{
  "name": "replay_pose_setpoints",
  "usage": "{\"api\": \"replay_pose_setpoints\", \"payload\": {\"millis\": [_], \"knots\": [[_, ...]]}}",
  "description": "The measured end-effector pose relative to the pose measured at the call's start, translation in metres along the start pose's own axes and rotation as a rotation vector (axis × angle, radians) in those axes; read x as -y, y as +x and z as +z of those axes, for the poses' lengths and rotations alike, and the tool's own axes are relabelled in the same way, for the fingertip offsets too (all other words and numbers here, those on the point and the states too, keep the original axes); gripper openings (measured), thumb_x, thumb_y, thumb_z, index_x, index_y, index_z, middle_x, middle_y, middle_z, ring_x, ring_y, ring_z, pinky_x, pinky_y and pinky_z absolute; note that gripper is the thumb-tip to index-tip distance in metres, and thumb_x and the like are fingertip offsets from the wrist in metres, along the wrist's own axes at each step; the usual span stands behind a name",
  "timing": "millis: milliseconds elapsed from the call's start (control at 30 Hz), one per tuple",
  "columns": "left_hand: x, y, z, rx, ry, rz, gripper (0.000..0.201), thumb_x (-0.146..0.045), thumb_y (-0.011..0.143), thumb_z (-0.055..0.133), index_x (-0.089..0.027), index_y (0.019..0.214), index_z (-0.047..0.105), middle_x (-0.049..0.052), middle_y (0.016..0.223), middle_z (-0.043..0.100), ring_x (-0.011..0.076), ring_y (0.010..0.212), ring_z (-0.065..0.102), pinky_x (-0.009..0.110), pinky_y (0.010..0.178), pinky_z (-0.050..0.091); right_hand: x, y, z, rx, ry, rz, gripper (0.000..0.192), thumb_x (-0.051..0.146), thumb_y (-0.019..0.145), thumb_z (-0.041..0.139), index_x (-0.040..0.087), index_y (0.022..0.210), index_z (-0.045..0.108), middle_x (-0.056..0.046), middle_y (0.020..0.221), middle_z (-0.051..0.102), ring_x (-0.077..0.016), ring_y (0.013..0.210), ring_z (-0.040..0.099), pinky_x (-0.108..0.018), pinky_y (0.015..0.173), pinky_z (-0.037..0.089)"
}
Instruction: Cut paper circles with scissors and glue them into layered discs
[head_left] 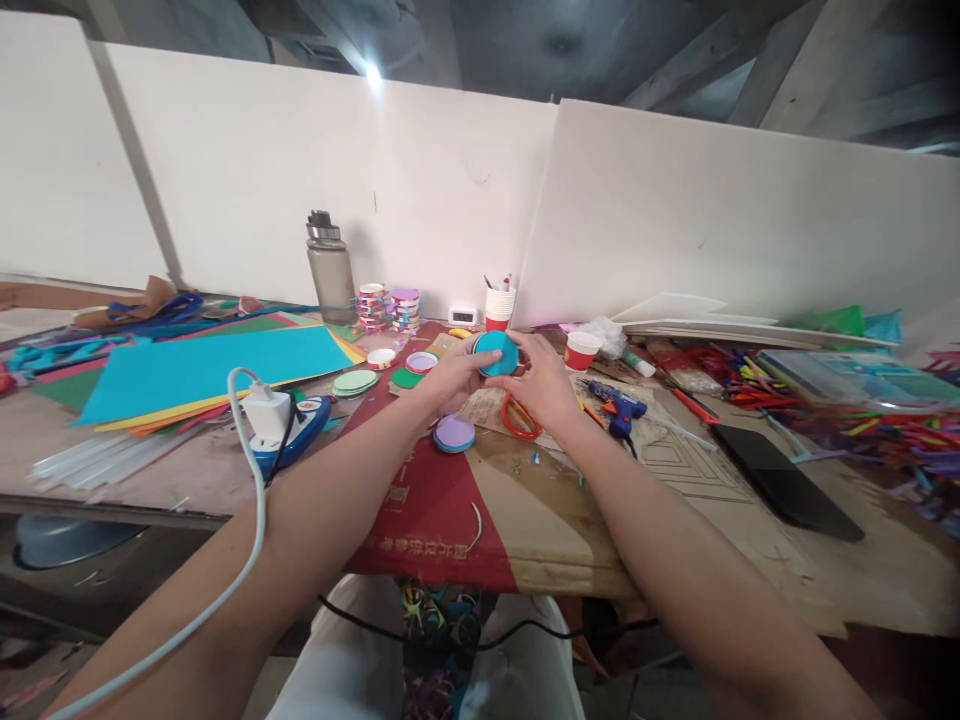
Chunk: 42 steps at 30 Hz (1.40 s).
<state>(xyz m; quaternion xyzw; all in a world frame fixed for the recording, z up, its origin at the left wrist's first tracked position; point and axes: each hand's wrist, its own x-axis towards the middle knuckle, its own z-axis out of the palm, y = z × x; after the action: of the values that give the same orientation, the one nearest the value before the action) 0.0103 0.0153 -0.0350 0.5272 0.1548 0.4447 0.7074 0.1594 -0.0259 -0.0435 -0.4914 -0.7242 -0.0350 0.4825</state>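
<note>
Teal disc (496, 353) sits pinched flat-face-up between both hands above the tabletop's (225, 470) middle, left hand (450, 378) closing its grip on the left rim and right hand (541, 385) on the right, while beyond, toward the back edge, a red-and-white paper cup (499, 306) holds pens.

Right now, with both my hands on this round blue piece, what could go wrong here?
The glue gun lies close beside your right hand; if it is hot, brushing it could burn. The white cable drapes over your left forearm and might drag the charger. The paper cup by the teal disc could tip.
</note>
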Motion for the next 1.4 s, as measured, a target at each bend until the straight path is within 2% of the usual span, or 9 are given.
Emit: {"api": "replay_pose_setpoints", "payload": {"millis": [200, 367, 500, 733, 900, 1067, 1200, 1300, 1400], "knots": [[-0.004, -0.001, 0.002, 0.012, -0.078, 0.005, 0.038, -0.016, 0.07, 0.071, -0.012, 0.107, 0.064, 0.009, 0.094, 0.073, 0.0207, 0.081, 0.07, 0.028, 0.068, 0.054, 0.005, 0.0, 0.0, -0.07, 0.0, -0.044, 0.065, 0.03, 0.066, 0.084, 0.022, 0.126, 0.06, -0.011, 0.121, 0.061, -0.0292, 0.115, 0.054, -0.046, 0.101, 0.045], [-0.002, 0.0, 0.0, 0.003, -0.062, -0.004, 0.034, -0.018, 0.07, 0.074, -0.012, 0.102, 0.064, 0.007, 0.087, 0.073, 0.0168, 0.071, 0.069, 0.024, 0.06, 0.052, 0.002, 0.0, 0.003, -0.065, 0.074, -0.014, 0.059, 0.032, 0.07, 0.081, 0.023, 0.124, 0.06, -0.011, 0.118, 0.061, -0.0284, 0.113, 0.055, -0.047, 0.098, 0.046], [-0.001, 0.0, -0.002, 0.029, -0.063, 0.024, 0.029, -0.02, 0.069, 0.078, -0.013, 0.094, 0.065, 0.005, 0.084, 0.072, 0.0157, 0.072, 0.068, 0.025, 0.066, 0.054, -0.001, -0.001, 0.005, -0.056, 0.135, 0.001, 0.058, 0.032, 0.071, 0.079, 0.023, 0.125, 0.058, -0.01, 0.119, 0.062, -0.028, 0.115, 0.055, -0.046, 0.098, 0.047], [0.001, 0.0, -0.003, 0.095, 0.004, 0.104, 0.037, -0.025, 0.068, 0.082, -0.012, 0.099, 0.067, 0.007, 0.092, 0.072, 0.0167, 0.08, 0.067, 0.029, 0.078, 0.052, 0.001, -0.001, 0.004, -0.056, 0.173, 0.005, 0.06, 0.032, 0.07, 0.08, 0.024, 0.126, 0.058, -0.01, 0.123, 0.061, -0.0291, 0.117, 0.054, -0.048, 0.096, 0.049], [0.001, -0.001, -0.003, 0.086, 0.026, 0.132, 0.037, -0.026, 0.067, 0.083, -0.012, 0.097, 0.067, 0.006, 0.091, 0.072, 0.0148, 0.077, 0.066, 0.028, 0.076, 0.051, 0.006, 0.0, 0.002, -0.031, 0.182, -0.001, 0.065, 0.03, 0.07, 0.081, 0.025, 0.129, 0.055, -0.011, 0.123, 0.06, -0.0287, 0.113, 0.057, -0.048, 0.096, 0.049], [0.0, -0.002, -0.002, 0.076, 0.019, 0.138, 0.042, -0.026, 0.068, 0.082, -0.014, 0.105, 0.065, 0.007, 0.097, 0.072, 0.0163, 0.083, 0.067, 0.029, 0.078, 0.051, 0.01, 0.0, -0.002, -0.057, 0.138, -0.017, 0.075, 0.029, 0.07, 0.081, 0.028, 0.137, 0.049, -0.011, 0.124, 0.058, -0.0285, 0.111, 0.057, -0.047, 0.094, 0.049], [0.0, -0.003, 0.0, 0.073, 0.005, 0.159, 0.051, -0.025, 0.067, 0.082, -0.016, 0.114, 0.063, 0.006, 0.098, 0.072, 0.0177, 0.088, 0.068, 0.029, 0.08, 0.051, 0.011, -0.001, -0.005, -0.071, 0.037, -0.096, 0.062, 0.028, 0.074, 0.077, 0.028, 0.132, 0.055, -0.01, 0.118, 0.057, -0.0276, 0.111, 0.053, -0.046, 0.097, 0.048], [-0.002, -0.005, 0.003, 0.065, -0.006, 0.164, 0.057, -0.025, 0.066, 0.083, -0.018, 0.118, 0.061, 0.005, 0.1, 0.071, 0.0176, 0.09, 0.067, 0.027, 0.078, 0.051, 0.011, -0.002, -0.006, -0.077, 0.001, -0.104, 0.054, 0.028, 0.076, 0.076, 0.029, 0.127, 0.06, -0.01, 0.118, 0.054, -0.0279, 0.111, 0.05, -0.047, 0.095, 0.049], [-0.004, -0.005, 0.005, 0.045, -0.041, 0.149, 0.048, -0.032, 0.071, 0.08, -0.017, 0.114, 0.064, 0.007, 0.103, 0.071, 0.0191, 0.093, 0.067, 0.029, 0.08, 0.052, 0.01, -0.002, -0.005, -0.076, 0.004, -0.089, 0.053, 0.029, 0.077, 0.075, 0.031, 0.127, 0.06, -0.01, 0.118, 0.054, -0.0286, 0.11, 0.049, -0.048, 0.094, 0.049]]}}
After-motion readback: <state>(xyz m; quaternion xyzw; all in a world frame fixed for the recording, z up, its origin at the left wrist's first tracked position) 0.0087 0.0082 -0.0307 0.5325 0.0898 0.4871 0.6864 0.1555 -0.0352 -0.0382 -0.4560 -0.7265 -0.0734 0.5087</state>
